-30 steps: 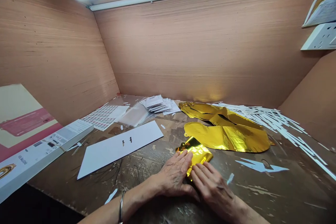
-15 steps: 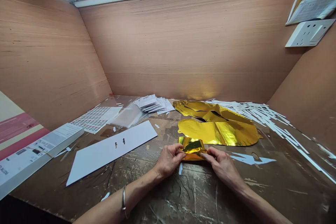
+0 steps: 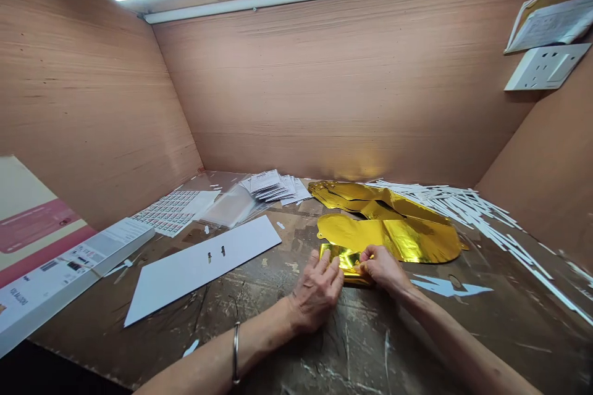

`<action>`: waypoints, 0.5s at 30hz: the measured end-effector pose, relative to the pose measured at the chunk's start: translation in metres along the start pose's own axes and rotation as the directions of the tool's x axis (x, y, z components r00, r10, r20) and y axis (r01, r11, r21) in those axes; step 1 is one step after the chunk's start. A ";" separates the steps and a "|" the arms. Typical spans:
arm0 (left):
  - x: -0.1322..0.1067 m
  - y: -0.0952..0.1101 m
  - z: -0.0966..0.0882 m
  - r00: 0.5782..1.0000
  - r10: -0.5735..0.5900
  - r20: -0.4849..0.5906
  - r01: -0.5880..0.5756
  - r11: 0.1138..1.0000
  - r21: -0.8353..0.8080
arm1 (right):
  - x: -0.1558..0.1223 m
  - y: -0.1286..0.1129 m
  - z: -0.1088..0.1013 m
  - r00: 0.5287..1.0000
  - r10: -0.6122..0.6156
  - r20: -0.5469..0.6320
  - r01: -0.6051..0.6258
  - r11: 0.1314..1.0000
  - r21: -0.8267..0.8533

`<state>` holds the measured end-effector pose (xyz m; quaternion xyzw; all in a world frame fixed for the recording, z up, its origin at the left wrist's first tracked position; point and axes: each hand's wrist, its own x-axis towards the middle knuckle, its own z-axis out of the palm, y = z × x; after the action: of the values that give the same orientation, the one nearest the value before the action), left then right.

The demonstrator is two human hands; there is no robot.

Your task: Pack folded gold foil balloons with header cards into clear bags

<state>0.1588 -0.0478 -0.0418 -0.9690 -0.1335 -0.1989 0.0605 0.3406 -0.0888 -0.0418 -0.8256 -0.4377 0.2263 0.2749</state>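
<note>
Left hand [image 3: 319, 289] moved from pinch to flatter press, fingers outstretched over 9-o'clock end of folded gold foil [image 3: 341, 255]; right hand [image 3: 382, 268], nearly closed, pinches 3-o'clock end. Seemingly one steadies while other creases. Foil on table [image 3: 370, 352], gold sheet [image 3: 407, 237] at 1 o'clock.

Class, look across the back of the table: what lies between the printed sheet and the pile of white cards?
Clear plastic lies between the printed sheet and the white cards, as the head view shows.
</note>
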 end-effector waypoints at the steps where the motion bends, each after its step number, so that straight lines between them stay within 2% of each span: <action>1: 0.001 0.002 0.003 0.998 0.047 0.036 -0.049 0.997 0.062 | 0.002 0.002 0.001 1.000 0.018 0.025 -0.018 0.999 0.027; 5: 0.014 0.002 0.013 0.986 0.059 0.155 -0.081 0.987 0.140 | 0.005 0.004 0.004 0.994 0.069 0.090 -0.079 0.990 0.116; 8: 0.023 -0.001 0.016 0.975 0.083 0.206 -0.120 0.977 0.177 | 0.001 0.002 0.000 0.994 0.051 0.096 -0.063 0.990 0.123; 10: 0.026 -0.004 0.016 0.969 0.120 0.214 -0.166 0.962 0.215 | -0.009 -0.001 -0.007 0.997 0.014 0.078 -0.022 0.995 0.102; 11: 0.027 -0.005 0.015 0.967 0.142 0.213 -0.190 0.954 0.230 | -0.016 -0.002 -0.010 0.998 -0.038 0.048 0.034 0.996 0.077; 12: 0.027 -0.006 0.013 0.964 0.164 0.209 -0.214 0.947 0.241 | -0.025 -0.003 -0.012 0.990 -0.140 -0.001 0.140 0.990 0.021; 13: 0.028 -0.006 0.011 0.961 0.187 0.205 -0.237 0.939 0.250 | -0.034 -0.003 -0.014 0.956 -0.287 -0.056 0.283 0.956 -0.075; 14: 0.029 -0.006 0.007 0.955 0.213 0.204 -0.262 0.931 0.253 | -0.043 -0.002 -0.014 0.885 -0.455 -0.098 0.429 0.880 -0.205; 15: 0.030 -0.006 0.002 0.948 0.242 0.209 -0.290 0.925 0.246 | -0.050 0.001 -0.012 0.781 -0.613 -0.115 0.546 0.761 -0.351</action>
<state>0.1848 -0.0345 -0.0311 -0.9740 -0.0314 -0.0828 0.2083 0.3229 -0.1351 -0.0264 -0.6999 -0.6679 -0.0333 0.2511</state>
